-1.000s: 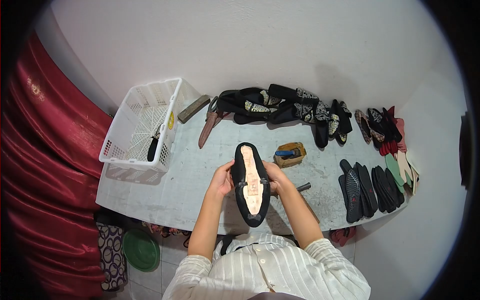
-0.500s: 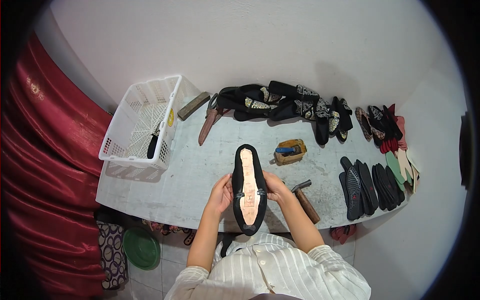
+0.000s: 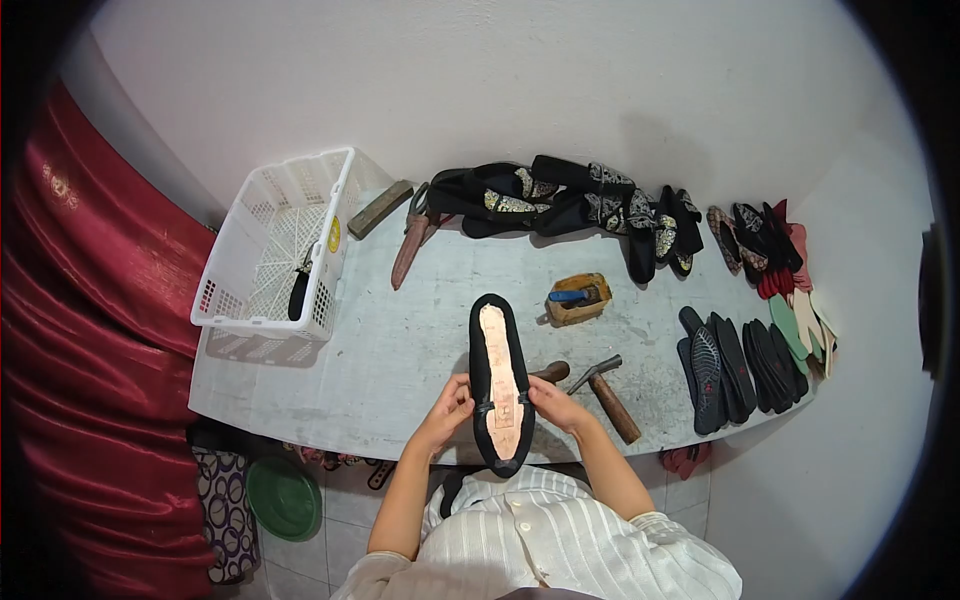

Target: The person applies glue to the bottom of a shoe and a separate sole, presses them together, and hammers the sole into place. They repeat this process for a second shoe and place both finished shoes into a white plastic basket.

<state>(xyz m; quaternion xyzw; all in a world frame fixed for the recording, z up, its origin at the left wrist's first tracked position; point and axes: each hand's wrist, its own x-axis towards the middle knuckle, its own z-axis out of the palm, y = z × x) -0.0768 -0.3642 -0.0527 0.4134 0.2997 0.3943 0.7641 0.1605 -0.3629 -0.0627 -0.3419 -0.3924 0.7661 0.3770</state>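
A black shoe [image 3: 503, 375] is held upright in front of me, toe up, with its pale, unsoled underside facing me. My left hand [image 3: 445, 412] grips its left edge around the middle, fingers bent behind it. My right hand [image 3: 556, 405] holds the opposite edge, thumb in front. Just right of the shoe, a rounded wooden handle [image 3: 552, 371] shows partly; the rest is hidden. Beside my right hand lies a hammer [image 3: 612, 405] with a wooden handle. Beyond it stands a yellowish container [image 3: 578, 312] with a blue-handled tool [image 3: 570, 296] in it.
A white plastic basket [image 3: 325, 290] holding a black-handled tool stands at the left. Black decorated shoe uppers [image 3: 580, 208] line the wall. Black soles [image 3: 745, 370] lie at the right. A wooden block [image 3: 380, 209] and a brown pointed piece [image 3: 408, 255] lie near the basket.
Both hands have shifted slightly down along the shoe, which has turned a little. The wooden handle right of the shoe has come into sight. The camera view has moved slightly.
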